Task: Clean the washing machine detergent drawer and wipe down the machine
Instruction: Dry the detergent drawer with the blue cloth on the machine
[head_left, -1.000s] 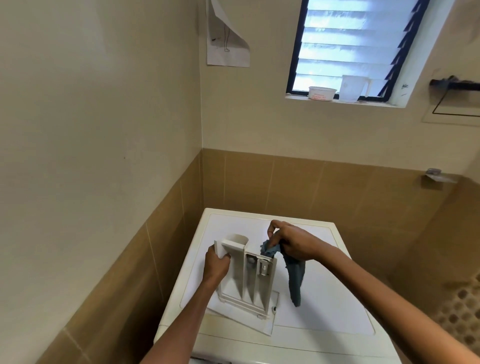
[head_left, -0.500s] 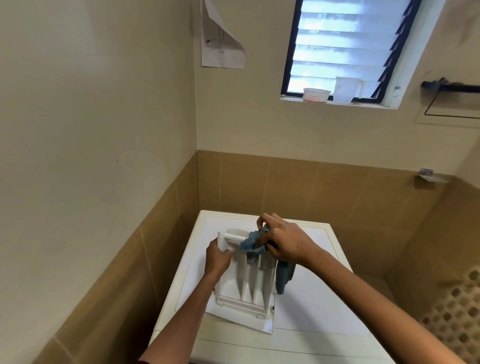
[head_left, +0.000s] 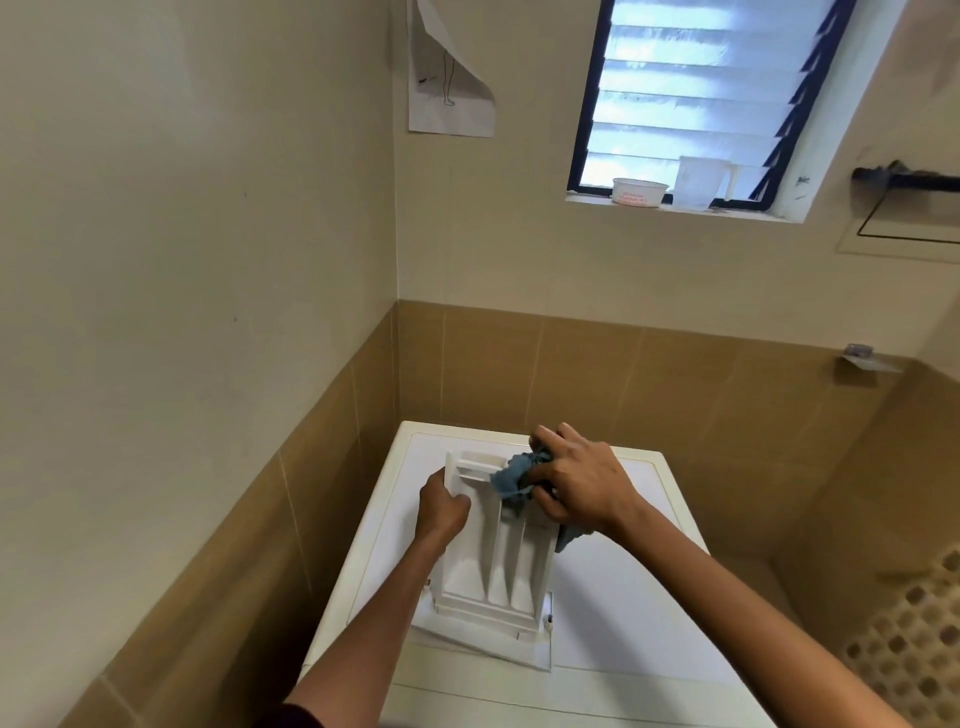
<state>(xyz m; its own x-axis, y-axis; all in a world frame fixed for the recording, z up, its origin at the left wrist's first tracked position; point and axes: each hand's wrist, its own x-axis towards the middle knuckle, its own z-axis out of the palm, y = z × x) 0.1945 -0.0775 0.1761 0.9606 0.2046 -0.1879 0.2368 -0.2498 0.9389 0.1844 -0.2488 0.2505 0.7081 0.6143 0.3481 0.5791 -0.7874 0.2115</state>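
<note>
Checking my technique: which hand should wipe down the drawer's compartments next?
Probably the right hand: it already grips the blue cloth at the top of the detergent drawer. The left hand braces the drawer's left wall, steadying it on the washing machine.

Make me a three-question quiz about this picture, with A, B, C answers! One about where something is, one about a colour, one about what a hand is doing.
1. Where does the drawer rest?
A. on the washing machine
B. on the windowsill
C. on the floor

2. What colour is the cloth?
A. red
B. blue-grey
C. yellow

3. What is the left hand doing?
A. hanging free
B. holding the cloth
C. gripping the drawer's side

Answers:
1 A, the drawer's lower end sits on the white top.
2 B, the bunched cloth under the right hand is blue-grey.
3 C, its fingers wrap the drawer's left edge.
</note>
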